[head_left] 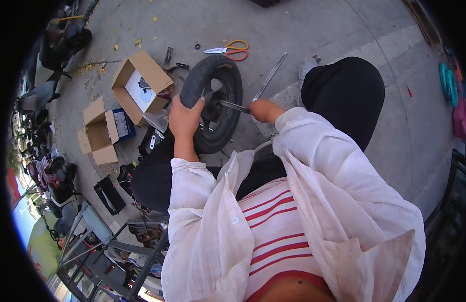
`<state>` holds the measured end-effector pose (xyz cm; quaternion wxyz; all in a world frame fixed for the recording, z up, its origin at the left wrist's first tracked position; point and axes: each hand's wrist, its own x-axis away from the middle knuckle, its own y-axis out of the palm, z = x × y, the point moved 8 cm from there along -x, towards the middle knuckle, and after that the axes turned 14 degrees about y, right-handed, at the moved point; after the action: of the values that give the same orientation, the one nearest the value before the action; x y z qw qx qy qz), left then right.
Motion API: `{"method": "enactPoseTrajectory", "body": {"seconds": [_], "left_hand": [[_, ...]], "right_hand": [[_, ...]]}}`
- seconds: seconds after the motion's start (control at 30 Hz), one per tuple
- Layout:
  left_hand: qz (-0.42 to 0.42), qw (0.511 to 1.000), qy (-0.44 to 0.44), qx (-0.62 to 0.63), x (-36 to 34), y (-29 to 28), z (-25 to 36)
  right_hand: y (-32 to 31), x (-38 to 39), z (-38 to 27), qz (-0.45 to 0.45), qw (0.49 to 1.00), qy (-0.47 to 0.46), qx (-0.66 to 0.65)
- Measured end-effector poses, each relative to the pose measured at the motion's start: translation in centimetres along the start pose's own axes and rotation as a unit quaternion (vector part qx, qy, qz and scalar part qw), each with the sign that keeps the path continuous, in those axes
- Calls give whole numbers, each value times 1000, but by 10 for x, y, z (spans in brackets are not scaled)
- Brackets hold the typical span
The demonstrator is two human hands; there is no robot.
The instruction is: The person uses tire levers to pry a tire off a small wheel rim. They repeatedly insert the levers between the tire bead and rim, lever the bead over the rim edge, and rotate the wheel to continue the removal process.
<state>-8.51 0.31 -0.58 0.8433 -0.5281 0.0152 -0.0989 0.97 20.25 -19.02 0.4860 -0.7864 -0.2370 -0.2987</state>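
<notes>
A black scooter wheel with its tire (192, 85) stands tilted in front of me. My left hand (185, 118) is closed around the tire's left side, with the thumb toward the rim. My right hand (264, 110) grips a flat metal bar (235, 106), and the bar's far end reaches the wheel's hub (216, 104). Whether it touches the hub or enters it, I cannot tell. A second long metal bar (270, 75) runs away from beside my right fist; its near end is hidden by the hand.
Beyond the tire lie scissors (230, 50) with orange and red handles. Two cardboard boxes (151, 70) (98, 131) sit open at left, near a black tray (109, 195). Parked scooters (61, 48) line the left side. A teal coil (448, 84) lies at far right.
</notes>
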Motion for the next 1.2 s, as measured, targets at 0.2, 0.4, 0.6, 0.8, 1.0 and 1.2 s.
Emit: {"method": "enactPoseTrajectory", "body": {"seconds": [0.2, 0.4, 0.6, 0.8, 1.0, 1.2], "left_hand": [[17, 1000, 25, 8, 2, 0, -12], [-15, 999, -4, 40, -1, 1, 2], [0, 999, -12, 38, 1, 1, 3], [35, 999, -18, 6, 14, -15, 29], [53, 992, 50, 106, 15, -60, 65], [-59, 995, 83, 1, 10, 9, 45]], "right_hand": [[30, -23, 8, -49, 997, -5, 55], [-8, -42, 38, 75, 988, 61, -121], [-40, -17, 72, 92, 817, 211, -528], [-99, 3, 84, 259, 774, 157, -555], [-138, 20, 77, 300, 738, 120, -592], [-157, 43, 59, 293, 697, 91, -648]]}}
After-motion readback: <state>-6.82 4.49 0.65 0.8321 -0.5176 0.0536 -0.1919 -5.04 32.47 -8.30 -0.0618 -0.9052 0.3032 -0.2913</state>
